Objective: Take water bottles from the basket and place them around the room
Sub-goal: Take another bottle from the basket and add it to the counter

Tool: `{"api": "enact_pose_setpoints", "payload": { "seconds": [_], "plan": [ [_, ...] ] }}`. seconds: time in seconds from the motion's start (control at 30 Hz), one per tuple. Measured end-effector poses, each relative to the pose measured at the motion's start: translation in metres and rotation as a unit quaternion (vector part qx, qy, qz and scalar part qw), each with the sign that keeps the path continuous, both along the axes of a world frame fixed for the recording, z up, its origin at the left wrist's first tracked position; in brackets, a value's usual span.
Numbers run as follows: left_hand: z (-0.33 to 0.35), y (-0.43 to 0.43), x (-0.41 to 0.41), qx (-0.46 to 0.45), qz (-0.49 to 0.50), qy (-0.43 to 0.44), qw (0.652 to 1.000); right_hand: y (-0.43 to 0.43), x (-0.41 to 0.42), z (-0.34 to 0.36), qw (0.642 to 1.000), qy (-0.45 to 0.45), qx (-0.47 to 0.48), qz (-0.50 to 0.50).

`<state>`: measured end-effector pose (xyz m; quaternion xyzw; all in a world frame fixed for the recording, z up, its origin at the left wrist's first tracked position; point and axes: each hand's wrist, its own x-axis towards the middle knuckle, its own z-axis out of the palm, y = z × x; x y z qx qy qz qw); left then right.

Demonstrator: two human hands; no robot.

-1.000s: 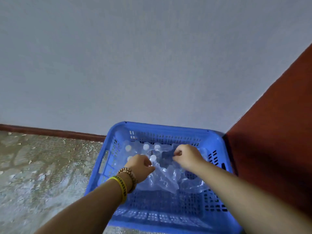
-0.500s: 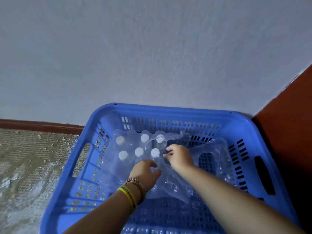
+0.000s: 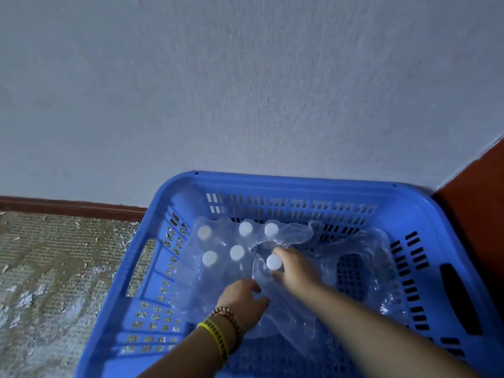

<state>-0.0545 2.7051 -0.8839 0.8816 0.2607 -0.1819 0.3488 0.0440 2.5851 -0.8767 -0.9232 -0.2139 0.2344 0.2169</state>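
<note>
Basket (image 3: 300,184): blue, slotted, set against the wall; bottles are grouped at its 10 o'clock corner.
Bottles (image 3: 237,252): six white caps are visible under torn wrap (image 3: 286,309); judged rigid, moderately heavy if full.
Right hand (image 3: 296,268): thumb and fingers are curled around the cap at the group's 4 o'clock — contact probable.
Left hand (image 3: 242,298): loosely spread, pressed on the wrap.
Hold point: the neck below the cap is recommended — film looks slippery.

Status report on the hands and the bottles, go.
Right hand closing on nearest bottle, grip unconfirmed. Left hand on wrap. Six bottles in basket; wrap in the way.
</note>
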Motion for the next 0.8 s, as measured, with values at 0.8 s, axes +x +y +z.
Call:
{"api": "enact_pose_setpoints", "payload": {
  "seconds": [0.8],
  "plan": [
    [0.547, -0.065, -0.009, -0.482, 0.111, -0.158, 0.855, -0.049, -0.037, 0.571, 0.798, 0.314, 0.409, -0.313]
  ]
}}
